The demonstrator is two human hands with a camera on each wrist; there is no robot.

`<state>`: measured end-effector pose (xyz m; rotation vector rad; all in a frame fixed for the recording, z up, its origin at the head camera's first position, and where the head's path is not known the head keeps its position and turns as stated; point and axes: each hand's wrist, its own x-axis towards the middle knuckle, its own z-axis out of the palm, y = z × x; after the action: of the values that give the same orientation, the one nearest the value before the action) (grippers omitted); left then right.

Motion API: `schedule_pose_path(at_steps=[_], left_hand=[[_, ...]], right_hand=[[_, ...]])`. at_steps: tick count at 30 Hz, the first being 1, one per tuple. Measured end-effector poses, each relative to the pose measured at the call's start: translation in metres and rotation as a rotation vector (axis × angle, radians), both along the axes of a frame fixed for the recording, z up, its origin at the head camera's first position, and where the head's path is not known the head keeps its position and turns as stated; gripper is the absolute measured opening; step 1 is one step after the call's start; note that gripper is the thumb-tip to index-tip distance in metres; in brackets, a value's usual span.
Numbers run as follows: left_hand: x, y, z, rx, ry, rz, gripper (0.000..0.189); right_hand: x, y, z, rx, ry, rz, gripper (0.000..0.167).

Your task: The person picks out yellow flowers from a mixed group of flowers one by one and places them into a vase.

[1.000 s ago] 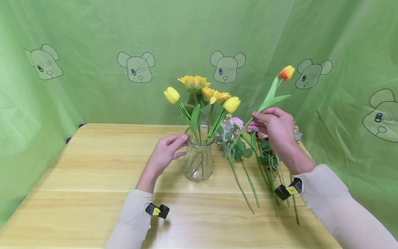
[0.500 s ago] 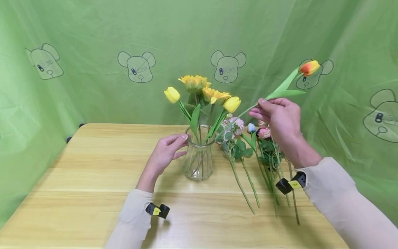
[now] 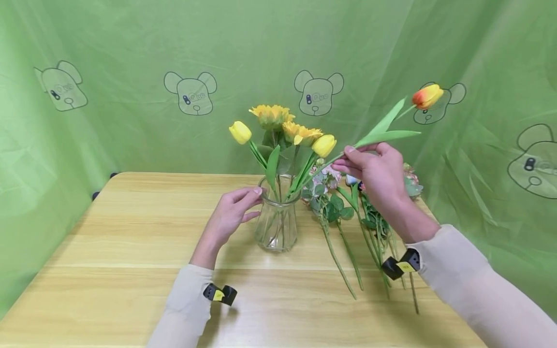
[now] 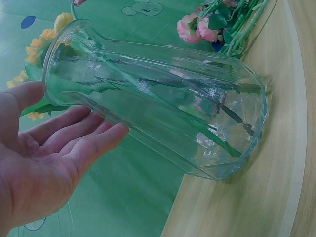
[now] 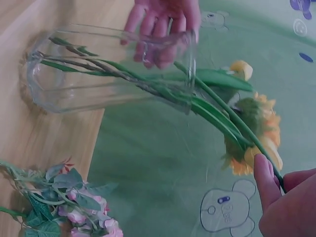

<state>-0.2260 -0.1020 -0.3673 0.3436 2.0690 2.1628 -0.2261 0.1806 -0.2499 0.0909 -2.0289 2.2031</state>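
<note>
A clear glass vase [image 3: 276, 232] stands upright on the table, holding yellow tulips [image 3: 241, 133] and sunflowers [image 3: 271, 116]. My left hand [image 3: 235, 210] steadies it from the left, thumb at the rim and fingers against the glass below. Thumb and fingers of my right hand [image 3: 380, 169] pinch the stem of an orange-red and yellow tulip [image 3: 428, 96], just below its leaves. This tulip slants, its bloom up to the right. In the right wrist view its green stem [image 5: 232, 116] runs down to the vase mouth, the cut end overlapping the rim.
Right of the vase, pink flowers [image 3: 330, 175] with long stems lie on the wooden table [image 3: 143, 251]. More stems [image 3: 370, 241] and a pale blue tulip [image 3: 350, 180] lie beneath my right forearm. A green curtain [image 3: 243, 43] with bear-head prints surrounds the table's back and sides.
My right hand first shifted right and up, tipping the tulip to a flatter slant, then came back left, bringing its stem end to the vase mouth. My left hand and the vase stayed put.
</note>
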Motion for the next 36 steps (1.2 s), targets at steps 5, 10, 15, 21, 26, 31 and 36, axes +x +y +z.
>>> schedule_pose_path(at_steps=[5, 10, 15, 21, 26, 31, 36], left_hand=[[0.0, 0.0, 0.0, 0.0, -0.001, -0.003, 0.047], [0.001, 0.0, 0.001, -0.001, 0.0, 0.0, 0.047], [0.0, 0.0, 0.0, 0.005, -0.008, 0.005, 0.047], [0.0, 0.001, -0.001, 0.009, -0.012, 0.012, 0.046], [0.0, 0.001, 0.0, 0.007, -0.011, 0.012, 0.045], [0.0, 0.001, 0.0, 0.01, -0.012, 0.014, 0.044], [0.0, 0.001, 0.0, 0.009, -0.008, 0.01, 0.046]], right_hand=[[0.004, -0.014, -0.007, 0.056, 0.039, 0.007, 0.024], [0.009, -0.025, -0.015, 0.206, 0.057, 0.03, 0.026], [0.011, -0.038, -0.024, 0.284, 0.088, 0.056, 0.026], [0.012, -0.052, -0.035, 0.395, 0.139, 0.073, 0.025], [0.014, -0.061, -0.039, 0.538, 0.188, 0.061, 0.023], [0.014, -0.067, -0.04, 0.67, 0.241, 0.027, 0.022], [0.013, -0.072, -0.041, 0.717, 0.233, 0.033, 0.021]])
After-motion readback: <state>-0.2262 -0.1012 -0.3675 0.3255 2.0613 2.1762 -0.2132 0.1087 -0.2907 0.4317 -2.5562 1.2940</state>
